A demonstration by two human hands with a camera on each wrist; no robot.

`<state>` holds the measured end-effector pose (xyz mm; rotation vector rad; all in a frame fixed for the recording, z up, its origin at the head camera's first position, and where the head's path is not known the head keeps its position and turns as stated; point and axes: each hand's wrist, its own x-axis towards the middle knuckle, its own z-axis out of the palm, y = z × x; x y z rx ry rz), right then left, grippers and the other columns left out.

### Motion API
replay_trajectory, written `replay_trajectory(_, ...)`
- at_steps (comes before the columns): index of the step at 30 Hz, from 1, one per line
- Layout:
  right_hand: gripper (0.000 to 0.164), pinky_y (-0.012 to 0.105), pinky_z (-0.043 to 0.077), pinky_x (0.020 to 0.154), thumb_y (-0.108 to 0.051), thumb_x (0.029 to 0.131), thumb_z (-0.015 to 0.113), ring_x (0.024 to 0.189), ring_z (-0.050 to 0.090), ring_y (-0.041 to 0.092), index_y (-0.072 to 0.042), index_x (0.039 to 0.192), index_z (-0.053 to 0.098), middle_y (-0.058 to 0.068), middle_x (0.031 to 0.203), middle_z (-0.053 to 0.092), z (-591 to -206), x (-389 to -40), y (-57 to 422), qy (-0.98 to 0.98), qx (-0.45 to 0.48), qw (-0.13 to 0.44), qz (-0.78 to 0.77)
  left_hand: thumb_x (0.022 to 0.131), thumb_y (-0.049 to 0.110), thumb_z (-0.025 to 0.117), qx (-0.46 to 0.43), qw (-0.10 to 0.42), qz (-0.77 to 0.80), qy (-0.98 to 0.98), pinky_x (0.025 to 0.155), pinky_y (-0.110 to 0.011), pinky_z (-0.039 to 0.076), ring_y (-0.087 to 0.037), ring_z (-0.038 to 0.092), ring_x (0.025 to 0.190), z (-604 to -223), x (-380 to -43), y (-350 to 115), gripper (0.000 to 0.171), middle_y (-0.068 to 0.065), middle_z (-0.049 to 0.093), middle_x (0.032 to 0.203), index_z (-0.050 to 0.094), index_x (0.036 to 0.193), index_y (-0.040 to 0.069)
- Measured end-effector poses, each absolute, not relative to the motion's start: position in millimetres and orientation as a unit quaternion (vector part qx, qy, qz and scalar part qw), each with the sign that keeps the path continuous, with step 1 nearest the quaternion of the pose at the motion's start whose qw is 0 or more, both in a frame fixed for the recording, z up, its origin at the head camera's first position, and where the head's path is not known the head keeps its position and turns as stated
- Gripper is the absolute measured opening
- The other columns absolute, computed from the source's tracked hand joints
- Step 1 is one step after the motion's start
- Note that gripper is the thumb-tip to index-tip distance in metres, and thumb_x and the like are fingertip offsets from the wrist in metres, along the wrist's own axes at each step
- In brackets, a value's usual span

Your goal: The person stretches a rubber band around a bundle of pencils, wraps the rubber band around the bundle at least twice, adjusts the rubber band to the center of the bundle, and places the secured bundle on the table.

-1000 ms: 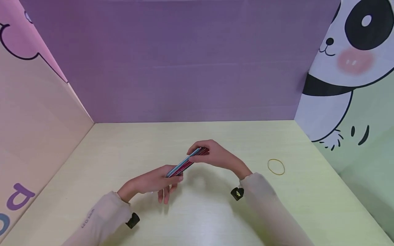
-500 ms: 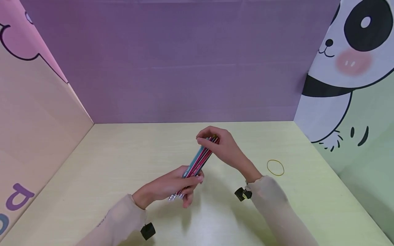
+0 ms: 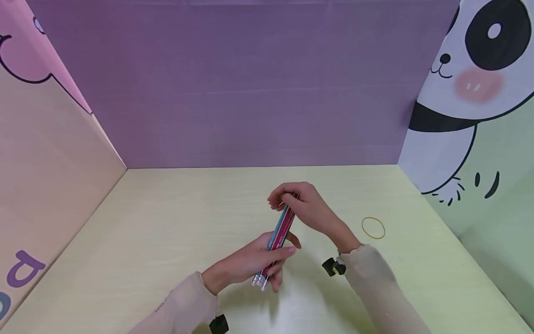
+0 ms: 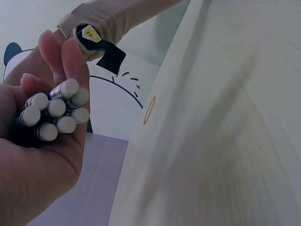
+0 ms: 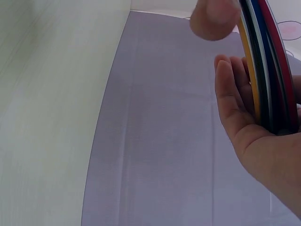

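Observation:
A bundle of several pencils (image 3: 281, 230), with blue, pink and dark barrels, slants between both hands above the table. My left hand (image 3: 254, 260) grips the lower part, thumb across the front. White eraser ends (image 4: 56, 108) poke out of that hand at uneven depths in the left wrist view. My right hand (image 3: 310, 208) holds the upper ends, its thumb in front and its fingers curved past them. In the right wrist view, the pencils (image 5: 275, 70) run down into the right palm (image 5: 254, 136), which hides their tips; a yellow barrel lies on one side.
A thin yellow rubber band (image 3: 373, 228) lies on the pale table (image 3: 175, 199), right of the hands. A purple wall (image 3: 258, 93) closes the back, with cartoon-printed panels at both sides. Each wrist wears a small black device (image 3: 219, 324).
The bundle has swung from a flat slant to a steeper one and moved right with both hands. More barrel and the silvery eraser ends now show below my left hand.

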<state>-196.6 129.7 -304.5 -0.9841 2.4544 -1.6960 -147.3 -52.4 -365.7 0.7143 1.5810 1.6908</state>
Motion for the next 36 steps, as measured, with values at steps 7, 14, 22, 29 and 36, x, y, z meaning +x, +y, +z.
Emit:
replay_trajectory(7,0.028,0.034,0.059,0.079,-0.002,0.098,0.049,0.089,0.071,0.019,-0.01,0.117,0.068,0.007,0.109,0.07,-303,-196,133,0.793,-0.291,-0.006,-0.536,0.105,0.025,0.054,0.284,0.358,0.671,0.584,0.052,-0.033,0.056,-0.02,0.065,0.047,-362,-145,-53,0.031,-0.001,0.04,0.047,0.048,0.119,-0.001)
replay_trajectory(14,0.024,0.04,0.058,0.084,-0.016,0.105,0.051,0.099,0.069,0.033,-0.009,0.125,0.062,0.013,0.118,0.066,-305,-194,130,0.741,-0.302,0.029,-0.599,0.103,0.02,0.057,0.296,0.338,0.678,0.582,0.058,-0.036,0.059,-0.02,0.067,0.051,-359,-139,-51,0.022,0.001,0.045,0.047,0.05,0.106,-0.001)
replay_trajectory(22,0.021,0.04,0.06,0.078,-0.02,0.103,0.056,0.083,0.072,0.029,-0.005,0.106,0.071,0.015,0.099,0.072,-309,-193,131,0.747,-0.298,0.048,-0.592,0.103,0.017,0.054,0.293,0.332,0.691,0.572,0.06,-0.045,0.06,-0.024,0.07,0.056,-358,-134,-47,0.02,0.001,0.042,0.049,0.046,0.112,0.0)
replay_trajectory(29,0.029,0.039,0.06,0.08,-0.01,0.102,0.056,0.092,0.07,0.024,-0.012,0.13,0.062,0.009,0.114,0.068,-306,-189,134,0.749,-0.341,0.007,-0.568,0.103,0.018,0.055,0.277,0.329,0.683,0.59,0.057,-0.044,0.06,-0.026,0.07,0.055,-354,-128,-44,0.031,0.0,0.04,0.049,0.043,0.127,0.001)
replay_trajectory(36,0.03,0.037,0.059,0.083,0.001,0.102,0.045,0.089,0.073,0.025,-0.004,0.12,0.069,0.014,0.11,0.07,-307,-186,136,0.736,-0.359,0.069,-0.57,0.101,0.016,0.059,0.254,0.33,0.698,0.583,0.065,-0.054,0.059,-0.03,0.072,0.063,-353,-118,-37,0.057,-0.009,0.053,0.057,0.028,0.148,0.02)
